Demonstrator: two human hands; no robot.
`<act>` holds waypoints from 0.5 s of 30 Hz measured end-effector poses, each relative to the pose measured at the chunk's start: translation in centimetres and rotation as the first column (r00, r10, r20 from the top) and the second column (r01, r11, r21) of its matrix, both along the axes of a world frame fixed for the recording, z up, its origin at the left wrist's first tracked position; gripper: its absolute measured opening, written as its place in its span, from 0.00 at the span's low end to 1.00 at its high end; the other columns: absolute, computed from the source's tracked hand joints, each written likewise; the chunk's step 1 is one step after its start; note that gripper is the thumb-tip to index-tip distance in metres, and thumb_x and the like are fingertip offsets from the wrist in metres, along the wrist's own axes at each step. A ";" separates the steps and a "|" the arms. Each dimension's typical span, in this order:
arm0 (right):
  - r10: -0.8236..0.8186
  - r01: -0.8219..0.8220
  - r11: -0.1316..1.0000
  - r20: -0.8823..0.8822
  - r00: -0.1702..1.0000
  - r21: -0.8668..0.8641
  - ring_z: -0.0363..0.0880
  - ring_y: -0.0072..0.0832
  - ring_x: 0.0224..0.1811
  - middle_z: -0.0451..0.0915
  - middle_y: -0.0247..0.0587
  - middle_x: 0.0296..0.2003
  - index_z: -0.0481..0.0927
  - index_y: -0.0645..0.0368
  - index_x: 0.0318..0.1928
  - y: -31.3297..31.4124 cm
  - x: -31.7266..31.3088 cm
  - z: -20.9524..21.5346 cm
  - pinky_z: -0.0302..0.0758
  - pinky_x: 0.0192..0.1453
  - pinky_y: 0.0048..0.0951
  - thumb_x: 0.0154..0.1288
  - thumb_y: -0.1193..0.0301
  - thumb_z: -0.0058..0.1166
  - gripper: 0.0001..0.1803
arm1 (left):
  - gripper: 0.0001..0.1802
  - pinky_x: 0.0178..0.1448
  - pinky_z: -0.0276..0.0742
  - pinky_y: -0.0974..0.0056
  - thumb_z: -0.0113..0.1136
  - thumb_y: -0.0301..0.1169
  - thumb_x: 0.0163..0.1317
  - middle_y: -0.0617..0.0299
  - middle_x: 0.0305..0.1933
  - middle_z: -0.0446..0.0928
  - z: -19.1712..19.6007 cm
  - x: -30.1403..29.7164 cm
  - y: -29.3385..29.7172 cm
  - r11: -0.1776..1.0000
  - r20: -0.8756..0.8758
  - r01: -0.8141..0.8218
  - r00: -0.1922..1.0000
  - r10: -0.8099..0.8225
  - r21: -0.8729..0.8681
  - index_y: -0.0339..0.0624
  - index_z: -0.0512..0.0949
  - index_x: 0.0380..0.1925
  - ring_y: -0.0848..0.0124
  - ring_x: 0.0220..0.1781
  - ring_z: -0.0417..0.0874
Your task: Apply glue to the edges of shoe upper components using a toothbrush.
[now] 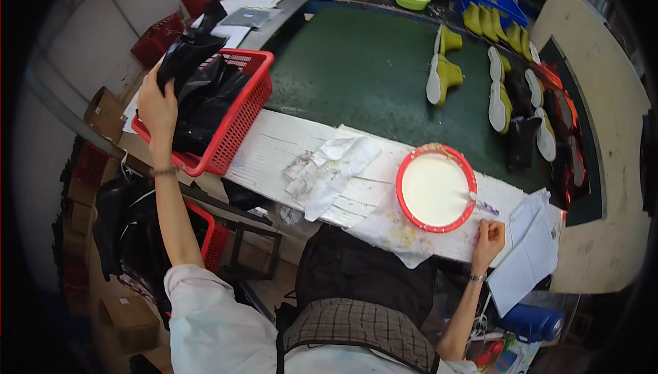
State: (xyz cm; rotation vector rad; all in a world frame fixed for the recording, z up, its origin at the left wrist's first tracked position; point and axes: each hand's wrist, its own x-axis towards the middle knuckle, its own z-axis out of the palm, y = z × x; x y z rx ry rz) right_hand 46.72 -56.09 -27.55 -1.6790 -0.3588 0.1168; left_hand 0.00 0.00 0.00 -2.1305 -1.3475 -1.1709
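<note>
Left hand (pixel 156 105) is raised to the red basket (pixel 236 117), fingers closed on a black piece (pixel 185 52) at the top of the pile of black parts there; the step in hand reads as picking one out. Lifting it clear would likely need a firm pull, since the pieces overlap. Stained cloth (pixel 329 168) lies mid-bench. Right hand (pixel 488 235) rests curled on the bench edge by the red bowl (pixel 436 188) of white liquid; whether it grips anything cannot be told. The brush (pixel 483 203) is half hidden by the rim.
</note>
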 end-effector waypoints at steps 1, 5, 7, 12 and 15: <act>-0.028 0.023 0.996 0.065 0.997 0.084 0.73 0.14 0.28 0.77 0.29 0.31 0.77 0.61 0.42 0.1 -0.2 0.5 0.70 0.31 0.16 0.68 0.79 0.64 0.08 | 0.21 0.66 0.75 0.52 0.63 0.25 0.67 0.45 0.55 0.82 0.2 1.1 -2.6 0.989 0.077 0.144 0.986 -0.145 0.027 0.38 0.78 0.60 0.53 0.59 0.84; -0.101 0.092 0.992 0.098 0.990 0.089 0.73 0.14 0.25 0.78 0.28 0.28 0.80 0.63 0.39 0.9 -1.1 3.3 0.70 0.29 0.18 0.68 0.79 0.65 0.05 | 0.24 0.64 0.76 0.54 0.61 0.16 0.61 0.46 0.53 0.81 -5.0 6.6 -12.0 0.835 0.164 0.536 0.841 -0.515 -0.124 0.35 0.77 0.59 0.49 0.56 0.83; -0.145 0.142 0.987 0.047 0.988 0.072 0.73 0.14 0.24 0.77 0.28 0.24 0.81 0.64 0.36 2.7 -2.7 8.1 0.68 0.28 0.18 0.71 0.75 0.64 0.06 | 0.27 0.65 0.75 0.54 0.62 0.15 0.56 0.46 0.54 0.81 -9.3 6.8 -15.4 0.789 0.115 0.575 0.818 -0.564 -0.216 0.36 0.78 0.58 0.49 0.57 0.82; 0.014 0.006 0.971 0.081 0.997 -0.238 0.72 0.14 0.21 0.76 0.28 0.18 0.87 0.64 0.36 -0.7 -0.3 8.3 0.67 0.26 0.19 0.72 0.67 0.64 0.12 | 0.36 0.65 0.74 0.56 0.74 0.22 0.48 0.49 0.57 0.79 -15.5 7.7 -18.3 0.465 0.190 0.637 0.692 -0.696 -0.615 0.38 0.76 0.62 0.51 0.60 0.79; 0.048 0.049 0.941 0.275 0.960 -0.335 0.77 0.20 0.32 0.81 0.33 0.31 0.87 0.62 0.45 -0.7 -0.5 8.5 0.72 0.36 0.23 0.70 0.69 0.65 0.10 | 0.44 0.68 0.73 0.57 0.80 0.32 0.47 0.49 0.63 0.76 -13.0 9.2 -18.6 0.249 0.374 0.626 0.689 -0.620 -0.739 0.39 0.73 0.67 0.53 0.63 0.78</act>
